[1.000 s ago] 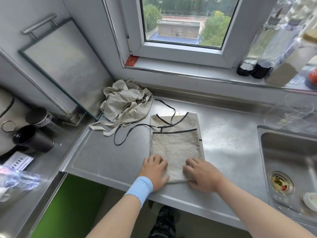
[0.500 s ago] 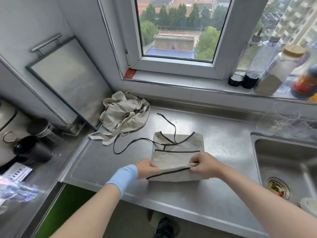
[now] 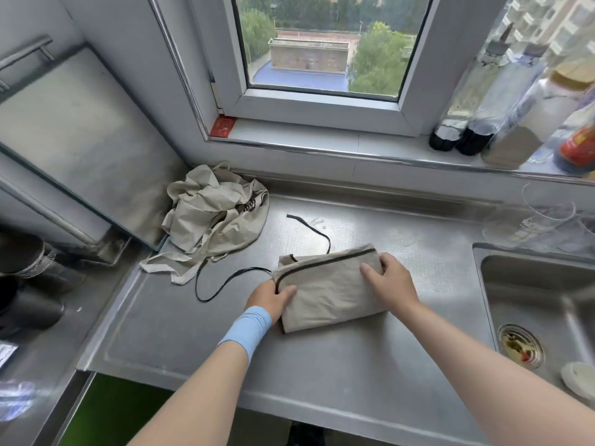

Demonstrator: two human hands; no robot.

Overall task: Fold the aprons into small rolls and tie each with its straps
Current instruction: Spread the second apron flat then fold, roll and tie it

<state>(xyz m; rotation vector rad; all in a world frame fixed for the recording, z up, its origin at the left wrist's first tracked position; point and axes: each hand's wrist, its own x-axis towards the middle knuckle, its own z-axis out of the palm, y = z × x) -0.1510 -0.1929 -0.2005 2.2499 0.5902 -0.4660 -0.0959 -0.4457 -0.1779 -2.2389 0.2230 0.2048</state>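
Counter [image 3: 322, 365], apron [image 3: 331, 292], left hand [image 3: 270, 299], right hand [image 3: 391, 283]

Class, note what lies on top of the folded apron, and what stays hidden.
On the folded apron, the left hand holds the left end and the right hand the right end. Its inner layers are covered, as is where the black strap joins it.

Steel kitchen counter [image 3: 322, 375] under a window [image 3: 322, 104], sink to one side.
At 12 o'clock the window frame, a red sticker [image 3: 222, 127] at its lower corner; at 2 o'clock on the sill, 2 dark-bottomed bottles [image 3: 463, 136], a powder jar [image 3: 521, 136] and a red-labelled bottle [image 3: 576, 146]; at 3 o'clock clear glasses [image 3: 541, 220]; at 4 o'clock the sink [image 3: 531, 291] with its drain strainer [image 3: 520, 346]; at 10 o'clock a metal board [image 3: 74, 140] leaning on the wall; at 8 o'clock a black cup [image 3: 29, 310].
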